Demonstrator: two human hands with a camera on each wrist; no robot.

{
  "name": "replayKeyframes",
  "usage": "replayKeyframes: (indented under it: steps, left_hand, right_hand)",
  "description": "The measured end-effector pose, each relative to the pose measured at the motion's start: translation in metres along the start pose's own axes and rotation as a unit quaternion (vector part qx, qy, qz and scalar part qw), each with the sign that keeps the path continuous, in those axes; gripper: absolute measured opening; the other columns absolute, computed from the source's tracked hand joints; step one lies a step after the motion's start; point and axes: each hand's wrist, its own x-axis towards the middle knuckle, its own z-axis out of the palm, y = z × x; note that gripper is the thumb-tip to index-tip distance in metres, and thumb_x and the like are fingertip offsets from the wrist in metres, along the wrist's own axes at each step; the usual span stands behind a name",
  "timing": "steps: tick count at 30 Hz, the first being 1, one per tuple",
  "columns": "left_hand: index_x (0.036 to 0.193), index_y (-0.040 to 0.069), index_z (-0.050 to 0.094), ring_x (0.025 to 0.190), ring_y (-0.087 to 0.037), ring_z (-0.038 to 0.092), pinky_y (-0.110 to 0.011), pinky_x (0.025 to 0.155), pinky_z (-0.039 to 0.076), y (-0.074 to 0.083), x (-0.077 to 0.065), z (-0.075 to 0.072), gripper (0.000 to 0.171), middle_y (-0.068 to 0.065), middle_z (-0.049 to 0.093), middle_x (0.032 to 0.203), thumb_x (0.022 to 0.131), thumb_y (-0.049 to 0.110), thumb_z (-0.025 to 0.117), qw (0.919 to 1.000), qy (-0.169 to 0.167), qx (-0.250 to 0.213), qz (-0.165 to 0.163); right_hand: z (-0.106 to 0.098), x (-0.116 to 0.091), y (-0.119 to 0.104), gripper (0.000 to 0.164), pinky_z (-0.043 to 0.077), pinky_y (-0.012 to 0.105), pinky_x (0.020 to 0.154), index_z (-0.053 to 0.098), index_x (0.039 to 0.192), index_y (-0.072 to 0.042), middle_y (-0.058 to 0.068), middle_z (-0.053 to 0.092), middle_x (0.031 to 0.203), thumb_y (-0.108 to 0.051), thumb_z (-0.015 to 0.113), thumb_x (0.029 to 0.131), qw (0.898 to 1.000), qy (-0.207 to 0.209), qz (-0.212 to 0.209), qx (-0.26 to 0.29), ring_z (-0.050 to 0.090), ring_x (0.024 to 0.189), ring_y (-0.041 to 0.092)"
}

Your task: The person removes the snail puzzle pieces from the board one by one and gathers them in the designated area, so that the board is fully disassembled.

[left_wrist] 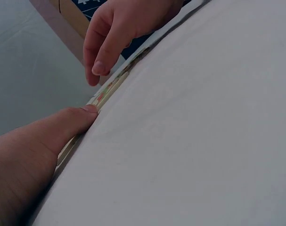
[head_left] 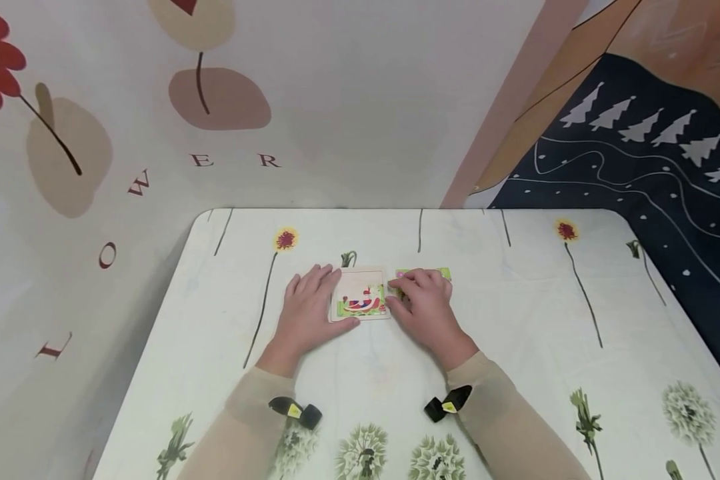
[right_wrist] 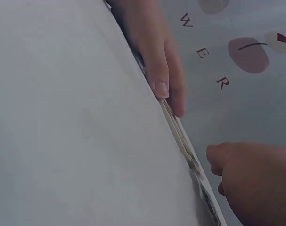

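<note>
A small pale puzzle board (head_left: 360,277) lies on the table. Colourful puzzle pieces (head_left: 361,307) fill its near part, while the far part shows bare backing. My left hand (head_left: 309,307) holds the board at its left side, the thumb along the near edge and the fingertips by the far left corner. Just off the board's right edge is my right hand (head_left: 425,300), its fingers loosely bent with nothing seen between them. In the left wrist view the right hand (left_wrist: 117,35) hovers over the board. Partly hidden beneath it lies a green patterned piece (head_left: 445,273).
A white flower-print cloth (head_left: 516,320) covers the table. Behind the far edge rises a pale printed wall (head_left: 348,133), with a dark tree-print cloth (head_left: 624,153) at the right. Each sleeve carries a black wrist camera (head_left: 309,416).
</note>
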Motion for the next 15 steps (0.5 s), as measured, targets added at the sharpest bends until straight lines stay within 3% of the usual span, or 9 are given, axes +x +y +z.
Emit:
replayKeyframes:
  steps: [8,15]
  left_hand:
    - [0.165,0.01,0.041,0.159,-0.034,0.024,-0.062,0.125,0.014,0.001,0.0,-0.001,0.106,-0.012,0.036,0.17,0.085,0.072,0.074,1.0,-0.003,0.006,0.002]
    - [0.164,0.01,0.041,0.159,-0.034,0.025,-0.063,0.125,0.014,0.002,-0.001,-0.003,0.106,-0.013,0.037,0.169,0.084,0.07,0.075,1.0,-0.001,0.001,0.003]
  right_hand:
    - [0.017,0.011,-0.02,0.028,0.029,0.058,0.104,0.075,0.132,-0.02,0.004,0.061,0.125,-0.025,0.067,0.106,0.998,-0.059,-0.008,-0.038,0.045,0.12,0.032]
    - [0.026,0.014,-0.027,0.033,0.032,0.056,0.103,0.07,0.14,-0.016,0.005,0.057,0.127,-0.02,0.06,0.108,0.995,-0.072,-0.029,-0.07,0.046,0.119,0.032]
